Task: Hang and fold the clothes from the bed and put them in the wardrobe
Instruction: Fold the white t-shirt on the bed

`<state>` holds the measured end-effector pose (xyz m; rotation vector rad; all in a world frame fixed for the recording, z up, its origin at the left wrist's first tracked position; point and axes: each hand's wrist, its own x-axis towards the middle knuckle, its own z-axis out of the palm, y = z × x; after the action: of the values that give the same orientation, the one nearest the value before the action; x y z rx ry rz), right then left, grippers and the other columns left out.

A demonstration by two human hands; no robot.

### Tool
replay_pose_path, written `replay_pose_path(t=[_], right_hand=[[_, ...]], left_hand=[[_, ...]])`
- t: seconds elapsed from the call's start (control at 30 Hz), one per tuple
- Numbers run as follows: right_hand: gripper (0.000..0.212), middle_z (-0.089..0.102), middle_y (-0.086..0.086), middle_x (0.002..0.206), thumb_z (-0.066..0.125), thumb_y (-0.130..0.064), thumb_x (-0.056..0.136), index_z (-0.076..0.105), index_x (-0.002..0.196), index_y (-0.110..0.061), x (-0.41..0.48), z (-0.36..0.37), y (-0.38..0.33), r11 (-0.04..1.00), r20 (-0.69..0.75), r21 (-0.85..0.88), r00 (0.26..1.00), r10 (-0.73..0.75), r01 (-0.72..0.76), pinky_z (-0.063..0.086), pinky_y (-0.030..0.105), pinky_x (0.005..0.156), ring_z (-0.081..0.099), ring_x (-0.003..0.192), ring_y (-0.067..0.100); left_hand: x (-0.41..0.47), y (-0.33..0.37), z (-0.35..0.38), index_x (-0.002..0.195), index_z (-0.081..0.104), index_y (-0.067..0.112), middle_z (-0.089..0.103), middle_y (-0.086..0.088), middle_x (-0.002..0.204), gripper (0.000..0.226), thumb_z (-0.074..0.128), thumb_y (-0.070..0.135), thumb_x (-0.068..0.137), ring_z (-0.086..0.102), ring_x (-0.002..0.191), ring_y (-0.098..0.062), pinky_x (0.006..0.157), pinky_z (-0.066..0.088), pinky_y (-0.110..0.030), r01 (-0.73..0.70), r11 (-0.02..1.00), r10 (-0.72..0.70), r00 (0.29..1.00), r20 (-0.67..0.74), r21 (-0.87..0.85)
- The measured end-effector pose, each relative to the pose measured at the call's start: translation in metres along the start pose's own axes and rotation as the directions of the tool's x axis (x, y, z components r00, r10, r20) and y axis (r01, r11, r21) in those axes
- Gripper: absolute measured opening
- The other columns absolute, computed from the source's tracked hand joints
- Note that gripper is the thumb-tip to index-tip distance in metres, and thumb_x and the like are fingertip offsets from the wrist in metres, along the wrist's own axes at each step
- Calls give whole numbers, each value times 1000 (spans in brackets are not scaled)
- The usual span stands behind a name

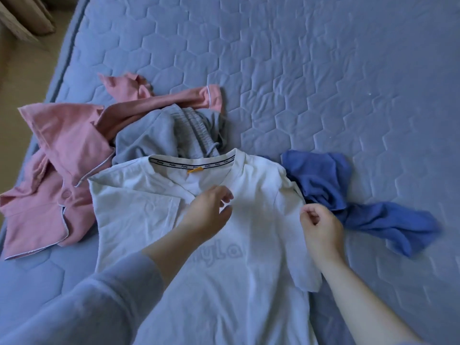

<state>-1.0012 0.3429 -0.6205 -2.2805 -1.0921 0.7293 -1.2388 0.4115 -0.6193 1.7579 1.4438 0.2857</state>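
a white cotton t-shirt [261,220] lies flat and face up on the hexagon-quilted mattress [298,70], its ribbed collar beyond the fingertips and its hem toward the person. the left hand [209,215] is over the chest just below the neckline, its fingers loosely curved and apart from the thumb, gripping nothing. the right hand [321,230] sits at the shirt's shoulder seam, fingers curled in against the thumb (whether a fold of cloth is pinched there i cannot tell). the sleeve lies in a soft flap beside that wrist. pale raised letters cross the chest near the left wrist. beyond the left fingers lies a crumpled grey garment [154,138] with a ribbed waistband and drawstring, and to their left a pink piped pyjama top [57,155] with a button. just past the right knuckles sprawls a rumpled blue garment [323,180].
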Motion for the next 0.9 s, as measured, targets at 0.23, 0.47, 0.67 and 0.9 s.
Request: replay_pose_path(t=[0.23, 0.47, 0.67, 0.9], right_hand=[[18, 70, 11, 97, 59, -16, 94, 67, 100, -1, 50, 9, 25, 999, 146, 42, 989, 25, -31, 48, 33, 81, 62, 93, 26], [42, 40, -11, 45, 68, -21, 86, 42, 55, -10, 55, 7, 28, 955, 272, 264, 961, 60, -134, 31, 15, 48, 34, 48, 5], [36, 35, -8, 57, 64, -26, 88, 39, 62, -21, 53, -23, 29, 815, 436, 467, 891, 126, -344, 28, 23, 54, 33, 56, 10], [11, 55, -3, 58, 66, -25, 89, 70, 92, -16, 70, -50, 23, 905, 672, 317, 741, -4, -283, 39, 18, 53, 47, 53, 7]], left_hand=[[85, 66, 30, 130, 55, 8, 54, -10, 132, 43, 61, 11, 87, 48, 120, -31, 101, 31, -30, -276, 934, 281, 960, 12, 226], [121, 79, 40, 106, 68, 23, 64, -1, 109, 23, 58, 35, 90, 52, 109, -26, 95, 40, -39, -343, 829, 249, 933, 259, 441], [134, 81, 21, 101, 62, 15, 61, -4, 102, 15, 60, 25, 91, 58, 96, -29, 74, 39, -32, -269, 895, 233, 962, 141, 357], [140, 90, 22, 93, 53, 16, 56, 0, 97, 3, 55, 18, 92, 53, 87, -23, 71, 41, -35, -257, 920, 226, 965, 137, 296]])
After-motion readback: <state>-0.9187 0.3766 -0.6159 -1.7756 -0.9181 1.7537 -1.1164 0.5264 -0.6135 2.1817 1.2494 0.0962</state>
